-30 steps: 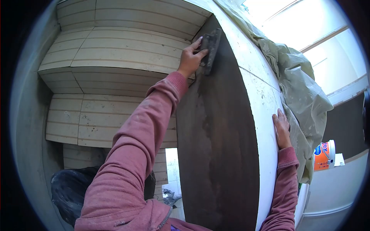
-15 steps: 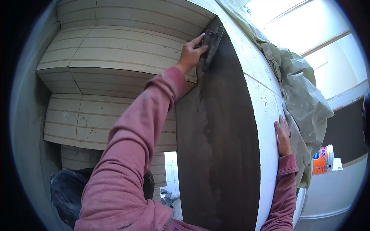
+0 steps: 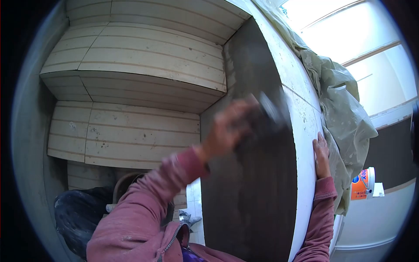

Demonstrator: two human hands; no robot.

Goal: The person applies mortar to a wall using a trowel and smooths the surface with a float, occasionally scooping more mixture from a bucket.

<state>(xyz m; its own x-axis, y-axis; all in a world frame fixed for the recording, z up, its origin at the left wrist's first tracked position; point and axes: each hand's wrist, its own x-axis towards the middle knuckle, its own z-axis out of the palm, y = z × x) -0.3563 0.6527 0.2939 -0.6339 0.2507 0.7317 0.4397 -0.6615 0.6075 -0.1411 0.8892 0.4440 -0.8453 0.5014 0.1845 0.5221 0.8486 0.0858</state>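
My left hand (image 3: 227, 126) is closed on the handle of a dark plastering trowel (image 3: 268, 115), and both are smeared by motion. The trowel's blade overlaps the upper middle of a dark grey plastered wall face (image 3: 248, 201), close to its right edge. Lighter patches show on the plaster near the steps. On the right, my right hand (image 3: 321, 155) lies on the white tiled ledge (image 3: 303, 126) along the top of the wall, fingers stretched out, beside a crumpled plastic sheet (image 3: 345, 105).
Beige tiled steps (image 3: 139, 131) with brown stripes and spatters rise on the left. An orange and white bucket (image 3: 363, 183) stands at the right beyond the ledge. Below my left arm are a dark trouser leg (image 3: 80, 214) and part of a brown container rim (image 3: 120, 187).
My left hand has brought the trowel down and to the right from the upper corner of the plastered face. My right hand stays on the ledge. The container rim has come into view.
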